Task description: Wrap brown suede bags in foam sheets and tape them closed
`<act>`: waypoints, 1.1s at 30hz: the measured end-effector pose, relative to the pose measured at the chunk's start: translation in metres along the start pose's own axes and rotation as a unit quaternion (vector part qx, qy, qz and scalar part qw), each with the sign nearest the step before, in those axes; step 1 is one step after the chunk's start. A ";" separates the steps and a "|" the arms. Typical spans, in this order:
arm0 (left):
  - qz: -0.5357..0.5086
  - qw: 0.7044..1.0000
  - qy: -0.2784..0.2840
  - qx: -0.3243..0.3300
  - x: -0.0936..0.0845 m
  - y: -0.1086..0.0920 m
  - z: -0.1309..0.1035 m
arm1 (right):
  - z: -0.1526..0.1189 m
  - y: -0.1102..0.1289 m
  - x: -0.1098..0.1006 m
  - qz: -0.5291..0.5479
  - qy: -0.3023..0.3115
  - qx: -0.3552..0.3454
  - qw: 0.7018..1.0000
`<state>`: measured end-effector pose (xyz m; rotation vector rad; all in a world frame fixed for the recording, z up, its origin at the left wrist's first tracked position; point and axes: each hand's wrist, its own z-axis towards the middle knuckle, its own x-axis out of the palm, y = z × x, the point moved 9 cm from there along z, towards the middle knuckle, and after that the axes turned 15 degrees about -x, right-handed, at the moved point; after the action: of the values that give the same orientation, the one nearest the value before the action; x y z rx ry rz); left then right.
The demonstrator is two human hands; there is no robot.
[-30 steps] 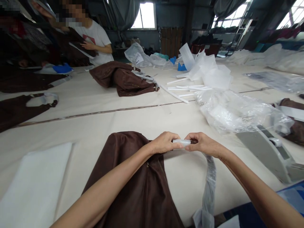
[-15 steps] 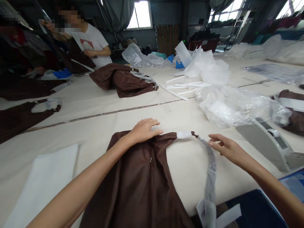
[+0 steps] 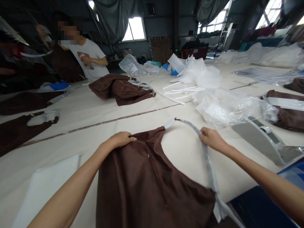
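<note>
A dark brown handbag with a zipper lies before me on the pale table. My left hand grips the bag's upper left corner, fingers curled over the edge and hidden behind it. The bag's strap, wrapped in clear plastic, arches from the top of the bag down its right side. My right hand is closed around this strap near the top of its curve. White wrapping covers the strap's end by the bag.
Folded white sheets lie at left. More brown bags, white sticks, tissue paper and a clear plastic bag are farther back. At right stands a grey device. A person in a white T-shirt stands across the table.
My left hand has moved left and gripped the bag's corner. My right hand has closed on the strap. The bag's right side and strap have shifted, with the strap's top farther up and left.
</note>
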<state>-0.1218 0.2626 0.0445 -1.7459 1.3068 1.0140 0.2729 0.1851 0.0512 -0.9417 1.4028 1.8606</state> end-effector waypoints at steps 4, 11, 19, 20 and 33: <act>-0.112 0.989 0.086 -0.033 0.011 0.037 -0.022 | 0.088 0.054 -0.039 0.022 -0.033 -0.063 0.997; -0.457 0.874 0.132 -0.096 0.080 0.091 -0.079 | 0.118 0.121 -0.049 0.033 -0.030 -0.158 0.986; -0.534 0.836 0.078 -0.102 0.118 0.101 -0.099 | -0.051 0.003 0.030 0.135 0.032 0.023 0.990; -0.531 0.838 0.075 -0.097 0.119 0.098 -0.100 | -0.066 -0.001 0.042 0.178 0.055 0.013 0.982; -0.263 0.938 -0.217 0.064 0.033 0.011 -0.195 | -0.039 -0.031 0.009 0.110 -0.075 -0.044 0.990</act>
<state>-0.0941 0.0737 0.0977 -1.5341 0.5684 0.9041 0.3001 0.1555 0.0200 -0.6938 1.3879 2.1252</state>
